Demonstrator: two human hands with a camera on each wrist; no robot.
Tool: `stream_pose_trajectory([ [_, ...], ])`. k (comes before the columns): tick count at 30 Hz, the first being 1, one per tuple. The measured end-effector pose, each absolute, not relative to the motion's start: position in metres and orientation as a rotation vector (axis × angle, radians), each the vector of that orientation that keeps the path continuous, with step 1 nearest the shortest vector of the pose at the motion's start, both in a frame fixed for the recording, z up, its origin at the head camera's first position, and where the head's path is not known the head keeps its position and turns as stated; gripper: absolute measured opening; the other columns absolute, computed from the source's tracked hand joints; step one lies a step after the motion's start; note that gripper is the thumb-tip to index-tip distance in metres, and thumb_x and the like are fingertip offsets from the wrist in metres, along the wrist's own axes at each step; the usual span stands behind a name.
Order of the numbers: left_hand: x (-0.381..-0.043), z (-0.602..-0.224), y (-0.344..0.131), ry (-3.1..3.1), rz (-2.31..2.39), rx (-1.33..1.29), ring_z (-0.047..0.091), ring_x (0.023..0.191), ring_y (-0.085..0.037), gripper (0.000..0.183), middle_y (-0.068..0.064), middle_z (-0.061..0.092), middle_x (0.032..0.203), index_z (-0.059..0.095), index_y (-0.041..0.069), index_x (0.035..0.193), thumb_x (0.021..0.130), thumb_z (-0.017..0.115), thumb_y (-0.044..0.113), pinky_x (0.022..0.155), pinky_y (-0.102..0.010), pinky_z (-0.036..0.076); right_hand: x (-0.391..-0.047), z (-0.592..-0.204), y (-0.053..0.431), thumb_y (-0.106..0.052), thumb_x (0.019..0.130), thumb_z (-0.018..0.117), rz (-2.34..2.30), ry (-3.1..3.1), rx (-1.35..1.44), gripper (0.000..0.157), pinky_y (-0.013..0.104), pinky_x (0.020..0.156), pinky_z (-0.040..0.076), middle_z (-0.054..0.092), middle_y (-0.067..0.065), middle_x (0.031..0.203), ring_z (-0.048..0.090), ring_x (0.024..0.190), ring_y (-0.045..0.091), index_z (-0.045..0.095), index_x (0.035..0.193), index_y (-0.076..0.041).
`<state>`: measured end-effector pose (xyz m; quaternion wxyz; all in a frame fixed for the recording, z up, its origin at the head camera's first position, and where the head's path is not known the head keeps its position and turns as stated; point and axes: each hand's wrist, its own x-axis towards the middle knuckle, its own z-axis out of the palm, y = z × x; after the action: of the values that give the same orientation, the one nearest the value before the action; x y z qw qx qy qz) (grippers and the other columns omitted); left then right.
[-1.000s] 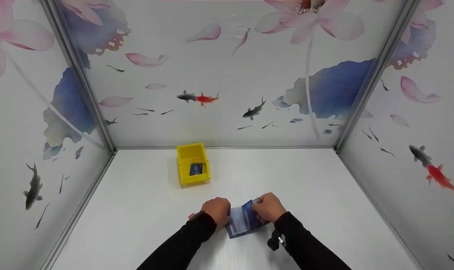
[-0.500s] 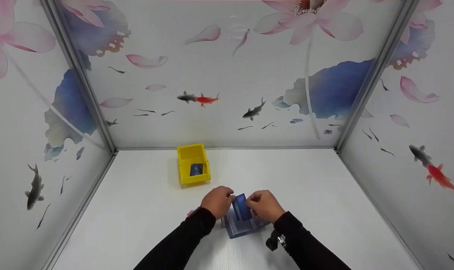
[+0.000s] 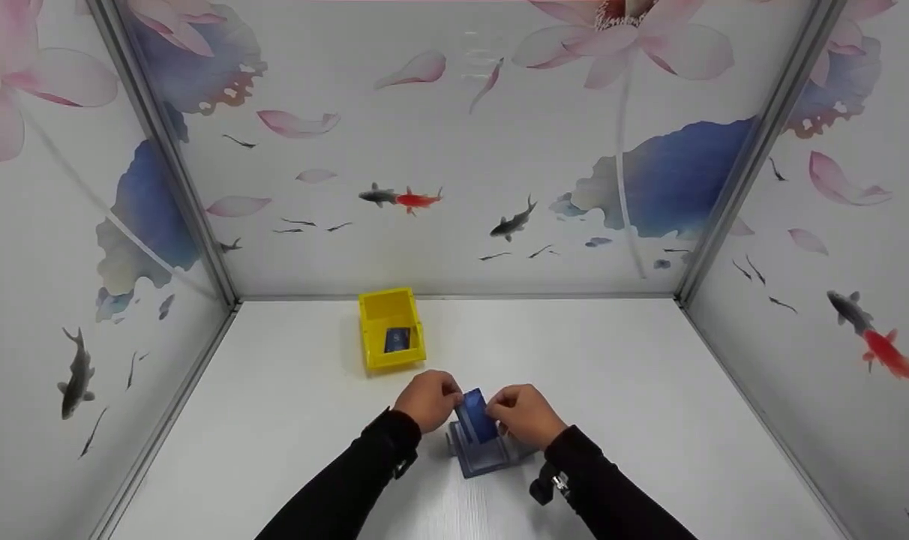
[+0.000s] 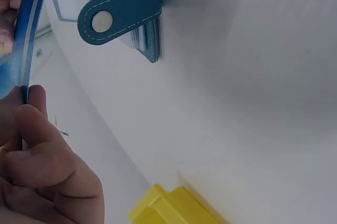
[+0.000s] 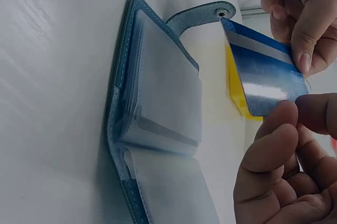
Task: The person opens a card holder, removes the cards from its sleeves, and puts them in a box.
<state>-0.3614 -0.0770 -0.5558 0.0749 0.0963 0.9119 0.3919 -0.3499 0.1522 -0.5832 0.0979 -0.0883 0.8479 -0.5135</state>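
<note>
A blue bank card (image 5: 263,76) with a pale stripe is held up over an opened card holder (image 3: 483,459). My left hand (image 3: 429,401) pinches one edge of the card between thumb and fingertips. At another edge, my right hand (image 3: 528,415) pinches it too, as the right wrist view shows. The card holder lies spread on the table, its clear plastic sleeves (image 5: 168,87) facing up. Its blue stitched cover has a strap (image 4: 120,10) with a round metal snap sticking out to the side.
A yellow bin (image 3: 368,330) stands on the white table (image 3: 574,352) beyond my left hand, with a dark blue card-like item (image 3: 397,340) inside. Printed white panels (image 3: 454,135) wall the table at the back and both sides.
The card has come up out of the card holder and moved left. My left hand has left the holder's edge and now grips the card along with the right hand.
</note>
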Motion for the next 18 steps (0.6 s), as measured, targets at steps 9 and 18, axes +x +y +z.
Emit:
stream_pose_trajectory([
  [9,-0.377,-0.537,-0.111,2.761,1.445,0.020,0.071,0.096,-0.021,0.016,-0.005,0.083,0.103,0.085,0.009,0.109,0.110,0.074,0.020,0.093,-0.042,0.061,-0.341,-0.588,0.152,-0.015,0.099,0.085,-1.154,2.775,-0.341,0.010,0.032,0.071,0.054,0.075,0.001,0.088,0.064,0.079,0.014,0.081,0.093,-0.007],
  [18,-0.398,-0.524,-0.150,2.863,1.642,-0.368,0.078,0.083,-0.021,0.024,-0.015,0.085,0.107,0.087,0.003,0.112,0.104,0.073,0.021,0.076,-0.033,0.063,-0.337,-0.599,0.158,-0.017,0.083,0.101,-0.835,2.865,-0.322,0.028,0.036,0.076,0.054,0.073,0.001,0.094,0.061,0.082,0.016,0.078,0.094,-0.005],
])
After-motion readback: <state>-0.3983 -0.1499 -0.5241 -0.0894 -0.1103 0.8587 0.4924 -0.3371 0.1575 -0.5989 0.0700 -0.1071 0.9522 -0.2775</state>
